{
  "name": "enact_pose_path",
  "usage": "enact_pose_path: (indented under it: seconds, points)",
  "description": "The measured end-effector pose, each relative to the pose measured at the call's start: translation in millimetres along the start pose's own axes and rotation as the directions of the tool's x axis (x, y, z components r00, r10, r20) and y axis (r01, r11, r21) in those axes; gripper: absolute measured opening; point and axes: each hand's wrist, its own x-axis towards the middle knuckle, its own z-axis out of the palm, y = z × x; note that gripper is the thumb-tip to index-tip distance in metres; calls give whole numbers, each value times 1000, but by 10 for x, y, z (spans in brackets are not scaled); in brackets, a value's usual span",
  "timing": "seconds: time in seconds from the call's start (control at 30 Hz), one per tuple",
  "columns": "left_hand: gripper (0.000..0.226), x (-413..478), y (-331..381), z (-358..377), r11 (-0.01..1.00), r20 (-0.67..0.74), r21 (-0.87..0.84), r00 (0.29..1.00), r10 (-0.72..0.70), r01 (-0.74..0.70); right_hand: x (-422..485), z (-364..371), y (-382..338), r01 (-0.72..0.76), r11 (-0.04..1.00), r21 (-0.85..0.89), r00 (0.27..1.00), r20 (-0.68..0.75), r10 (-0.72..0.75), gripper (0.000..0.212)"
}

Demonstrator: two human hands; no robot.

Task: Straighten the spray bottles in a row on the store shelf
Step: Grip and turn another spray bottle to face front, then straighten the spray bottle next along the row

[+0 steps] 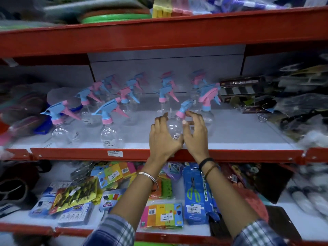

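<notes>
Several clear spray bottles with blue and pink trigger heads stand on the middle shelf [239,134], in loose rows running front to back. One clear bottle [174,124] with a blue head and pink collar stands near the front edge, its nozzle tilted to the right. My left hand [162,137] cups its left side. My right hand [194,132] rests against its right side and neck, fingers spread. Another bottle [109,132] stands at the front further left, and one more bottle [59,129] at the far left front.
A red shelf lip [88,153] with a price label runs below the bottles. Packaged goods lie on the lower shelf [195,190]. Dark packets [248,91] crowd the right end of the middle shelf, blurred items the left end. An upper red shelf [159,34] hangs overhead.
</notes>
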Motion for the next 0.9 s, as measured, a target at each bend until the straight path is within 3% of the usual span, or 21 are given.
enact_pose_path:
  seconds: [0.17,0.3,0.47,0.9]
  points:
    - [64,32,-146,-83,992,61,-121,998,-15,23,17,135,28,-70,997,24,997,37,69,33]
    - [63,43,-270,-177,965,103,-252,993,-48,73,40,229,72,-224,974,-17,956,189,223,37]
    - [58,-8,-464,-295,914,158,-388,985,-62,120,-3,324,42,-270,962,-29,908,324,265,37]
    - [63,-65,-562,-496,908,260,-389,964,-56,158,-128,416,-110,-289,951,-114,920,241,309,42]
